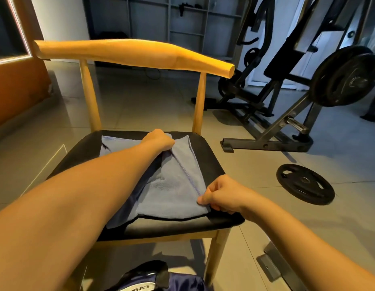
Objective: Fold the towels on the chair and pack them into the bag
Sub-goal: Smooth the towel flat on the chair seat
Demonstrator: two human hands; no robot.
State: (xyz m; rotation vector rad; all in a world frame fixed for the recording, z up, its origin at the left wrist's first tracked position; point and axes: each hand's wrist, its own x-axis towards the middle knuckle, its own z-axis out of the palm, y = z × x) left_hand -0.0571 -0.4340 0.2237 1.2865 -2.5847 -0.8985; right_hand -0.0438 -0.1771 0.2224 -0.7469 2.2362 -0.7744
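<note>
A wooden chair point(130, 53) fills the middle of the frame, its curved backrest across the upper left and its black seat point(213, 158) below centre. A blue-grey towel point(174, 192) lies partly folded on the seat, with one stitched edge running diagonally from the top centre down to the lower right.

The left hand point(159, 139) reaches to the far end of the towel near the seat's back edge, its fingers curled down and gripping a fold of cloth. Its forearm stretches from the lower left corner across the towel's left part and hides that side. Under the arm a darker patch shows along the towel's lower left edge; whether it is another cloth or only shadow I cannot tell.

The right hand point(220, 194), coming in from the lower right, pinches the towel's near right corner between thumb and fingers at the seat's right front edge.

At the bottom centre, in front of the chair on the tiled floor point(140, 97), lies the dark blue bag point(153, 278), only its top showing.

To the right of the chair a black weight plate point(305, 183) lies flat on the floor. Behind it, in the upper right, stands a weight machine point(272, 131) with a loaded plate point(346, 76). Grey shelving point(182, 17) lines the back wall.
</note>
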